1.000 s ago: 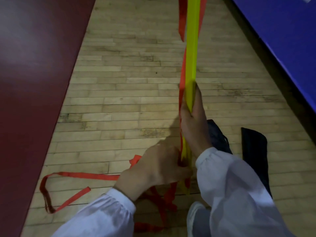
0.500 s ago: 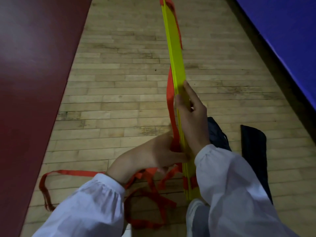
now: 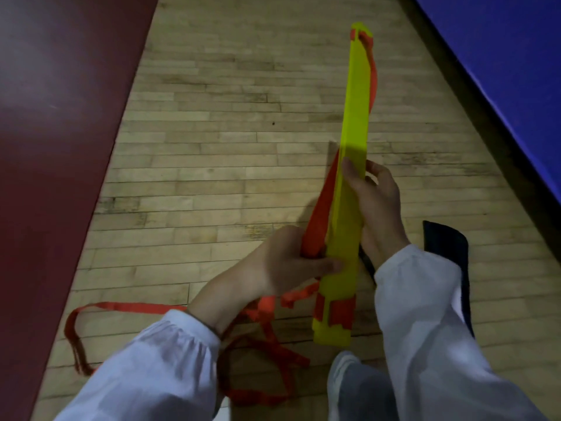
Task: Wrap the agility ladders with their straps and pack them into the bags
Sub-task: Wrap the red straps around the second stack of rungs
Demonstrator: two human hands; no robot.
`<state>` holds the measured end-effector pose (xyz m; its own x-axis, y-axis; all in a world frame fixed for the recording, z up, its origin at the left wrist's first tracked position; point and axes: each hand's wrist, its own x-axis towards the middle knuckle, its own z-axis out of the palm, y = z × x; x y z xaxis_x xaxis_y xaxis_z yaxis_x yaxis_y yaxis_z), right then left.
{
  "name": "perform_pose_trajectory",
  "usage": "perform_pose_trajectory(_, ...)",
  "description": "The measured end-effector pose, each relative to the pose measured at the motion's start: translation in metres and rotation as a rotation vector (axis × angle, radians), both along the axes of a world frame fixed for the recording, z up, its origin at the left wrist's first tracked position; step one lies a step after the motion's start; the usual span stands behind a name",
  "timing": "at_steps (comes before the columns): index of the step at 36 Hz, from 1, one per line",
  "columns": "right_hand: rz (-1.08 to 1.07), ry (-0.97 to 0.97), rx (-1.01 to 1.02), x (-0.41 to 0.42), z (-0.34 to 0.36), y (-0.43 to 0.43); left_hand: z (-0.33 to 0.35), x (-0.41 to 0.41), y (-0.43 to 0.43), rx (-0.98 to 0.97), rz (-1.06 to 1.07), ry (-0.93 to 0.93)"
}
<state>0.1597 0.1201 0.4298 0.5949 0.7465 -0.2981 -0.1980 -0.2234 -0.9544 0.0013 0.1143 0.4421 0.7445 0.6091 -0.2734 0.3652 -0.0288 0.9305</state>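
Head camera, looking down at a wooden floor (image 3: 212, 147). At centre, a stack of yellow ladder rungs (image 3: 353, 147) is held on end, its top leaning away toward 1 o'clock and its foot near 6 o'clock beside a shoe (image 3: 340, 369). The right hand (image 3: 378, 208) wraps round the stack's middle with the thumb across the front, apparently to keep the rungs squared together. The left hand (image 3: 282, 262), at 7 o'clock of it, curls round the orange strap (image 3: 318, 220) and pins it against the stack, likely keeping tension for winding. Loose strap trails over the floor toward 8 o'clock. A dark bag (image 3: 449, 253) lies flat at 4 o'clock, close by for packing.
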Motion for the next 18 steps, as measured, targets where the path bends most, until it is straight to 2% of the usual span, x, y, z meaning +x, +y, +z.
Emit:
perform_pose_trajectory(3, 0.069, 0.287, -0.024, 0.009, 0.006, 0.000, 0.002, -0.002, 0.001, -0.044, -0.015, -0.071)
perform_pose_trajectory(5, 0.167, 0.327, -0.071, 0.008, 0.006, -0.001, 0.001, -0.003, 0.000, -0.022, -0.048, -0.044)
perform_pose_trajectory(8, 0.167, 0.168, -0.030, 0.003, -0.001, -0.001, 0.001, -0.001, -0.003, -0.010, -0.057, 0.002)
perform_pose_trajectory(12, 0.128, -0.047, 0.050, 0.005, -0.005, 0.001, -0.001, -0.002, -0.009, -0.203, 0.103, 0.004)
perform_pose_trajectory(15, 0.139, -0.128, 0.074, 0.008, -0.004, 0.002, -0.003, -0.008, -0.008, -0.136, 0.150, -0.029)
perform_pose_trajectory(18, 0.166, -0.230, 0.071, 0.011, -0.004, 0.001, -0.005, -0.009, -0.004, -0.171, 0.136, -0.030)
